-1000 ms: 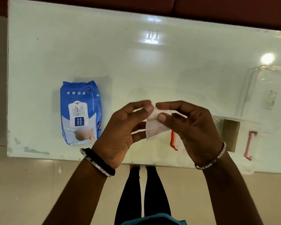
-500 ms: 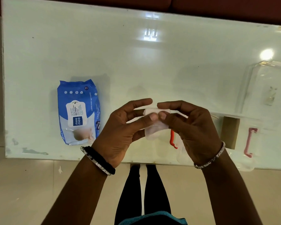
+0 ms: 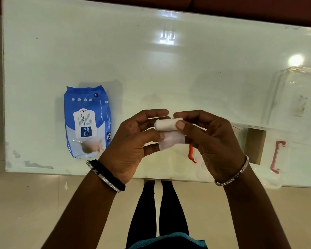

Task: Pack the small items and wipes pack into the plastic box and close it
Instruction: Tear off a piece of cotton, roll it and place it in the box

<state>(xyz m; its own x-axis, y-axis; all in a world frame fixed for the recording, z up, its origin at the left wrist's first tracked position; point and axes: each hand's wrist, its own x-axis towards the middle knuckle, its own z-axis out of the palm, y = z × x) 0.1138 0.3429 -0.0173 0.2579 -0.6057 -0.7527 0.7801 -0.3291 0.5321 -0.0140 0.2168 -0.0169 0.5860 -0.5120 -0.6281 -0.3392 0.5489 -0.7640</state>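
Note:
Both hands hold a small white gauze roll [image 3: 166, 125] above the table's front edge, with a loose flap of gauze [image 3: 171, 141] hanging below it. My left hand [image 3: 133, 144] pinches the flap with thumb and fingers. My right hand [image 3: 210, 141] grips the roll's right end. A blue wet wipes pack [image 3: 87, 121] lies flat on the table to the left. The clear plastic box [image 3: 269, 155] with red latches sits at the front right, partly hidden behind my right hand. Its clear lid [image 3: 294, 94] lies behind it.
The glass-topped table [image 3: 151, 69] reflects ceiling lights. A red clip [image 3: 191, 153] of the box shows between my hands. A brown block [image 3: 255, 146] shows through the box. My legs and the tiled floor are below the table edge.
The gauze has been rolled up further; the roll now shows as a tight cylinder between my fingertips, and the loose flap is shorter. Hands stayed in place.

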